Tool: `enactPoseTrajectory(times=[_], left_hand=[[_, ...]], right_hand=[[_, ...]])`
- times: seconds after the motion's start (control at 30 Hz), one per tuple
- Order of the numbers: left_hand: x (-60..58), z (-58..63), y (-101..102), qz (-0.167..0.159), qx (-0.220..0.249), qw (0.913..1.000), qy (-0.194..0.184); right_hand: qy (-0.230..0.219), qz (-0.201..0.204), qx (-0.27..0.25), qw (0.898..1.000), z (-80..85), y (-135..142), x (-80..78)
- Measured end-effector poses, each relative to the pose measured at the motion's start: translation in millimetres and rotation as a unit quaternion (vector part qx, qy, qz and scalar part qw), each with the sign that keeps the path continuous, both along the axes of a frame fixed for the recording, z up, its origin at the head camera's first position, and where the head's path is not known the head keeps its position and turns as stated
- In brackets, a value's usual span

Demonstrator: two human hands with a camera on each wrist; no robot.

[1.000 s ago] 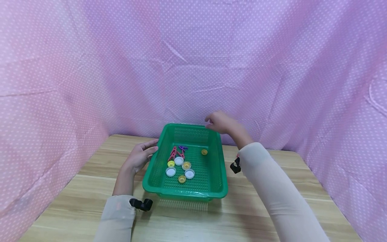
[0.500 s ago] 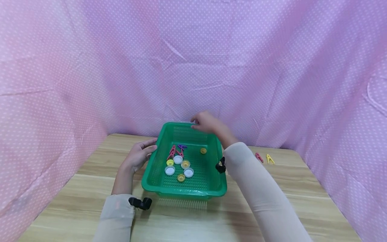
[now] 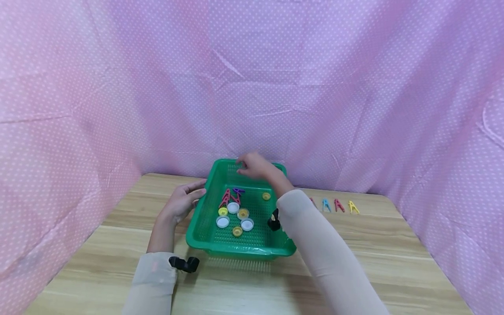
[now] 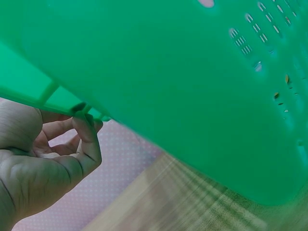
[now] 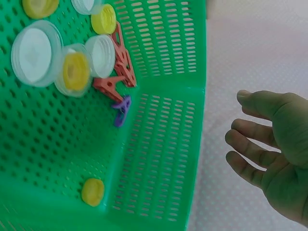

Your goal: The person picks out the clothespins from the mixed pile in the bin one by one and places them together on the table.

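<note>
A green plastic basket point(image 3: 248, 250) stands raised at its near end in the head view. My left hand point(image 3: 179, 204) pinches its left rim between thumb and fingers, as the left wrist view shows at the hand point(image 4: 57, 159). Above the far rim hovers my right hand point(image 3: 255, 166), its loosely bent fingers holding nothing; the right wrist view has this hand point(image 5: 274, 144) apart from the basket wall. Inside lie red clothespins point(image 3: 225, 198), a purple clothespin point(image 5: 122, 110), white-lined clear caps point(image 3: 222, 222) and several yellow caps point(image 5: 93, 191).
On the wooden table point(image 3: 378, 253), right of the basket, a row holds a blue clothespin point(image 3: 326, 204), a red clothespin point(image 3: 339, 205) and a yellow clothespin point(image 3: 353, 207); another is partly behind the right sleeve. A pink dotted cloth point(image 3: 252, 87) hangs behind.
My right hand has moved left over the basket's far rim, and its sleeve has uncovered the clothespins on the table. My left hand and the basket have barely shifted.
</note>
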State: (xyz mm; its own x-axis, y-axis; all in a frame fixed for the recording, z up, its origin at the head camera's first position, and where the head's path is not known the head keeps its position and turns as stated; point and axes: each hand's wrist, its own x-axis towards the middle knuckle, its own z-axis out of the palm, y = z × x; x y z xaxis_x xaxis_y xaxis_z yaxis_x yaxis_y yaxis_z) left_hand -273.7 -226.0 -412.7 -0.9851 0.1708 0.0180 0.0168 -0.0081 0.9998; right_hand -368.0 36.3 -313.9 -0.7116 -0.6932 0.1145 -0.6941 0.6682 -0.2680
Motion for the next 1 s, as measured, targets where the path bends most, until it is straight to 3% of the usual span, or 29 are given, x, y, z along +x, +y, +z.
enactPoseTrajectory(times=[0.23,0.6,1.0], left_hand=[[-3.2,0.4,-1.7,0.0,0.003,1.0,-0.006],[-6.7,-0.5,-1.6,0.006,-0.003,1.0,-0.007],[-7.8,-1.7,-1.3,0.002,0.006,1.0,-0.005]], right_hand=[[-0.032,-0.011,-0.006,0.999,-20.9,-5.6,-4.8],[-0.128,-0.055,0.004,0.99,-53.9,-8.3,-9.8],[-0.146,-0.051,0.055,0.986,-71.6,-19.2,-10.0]])
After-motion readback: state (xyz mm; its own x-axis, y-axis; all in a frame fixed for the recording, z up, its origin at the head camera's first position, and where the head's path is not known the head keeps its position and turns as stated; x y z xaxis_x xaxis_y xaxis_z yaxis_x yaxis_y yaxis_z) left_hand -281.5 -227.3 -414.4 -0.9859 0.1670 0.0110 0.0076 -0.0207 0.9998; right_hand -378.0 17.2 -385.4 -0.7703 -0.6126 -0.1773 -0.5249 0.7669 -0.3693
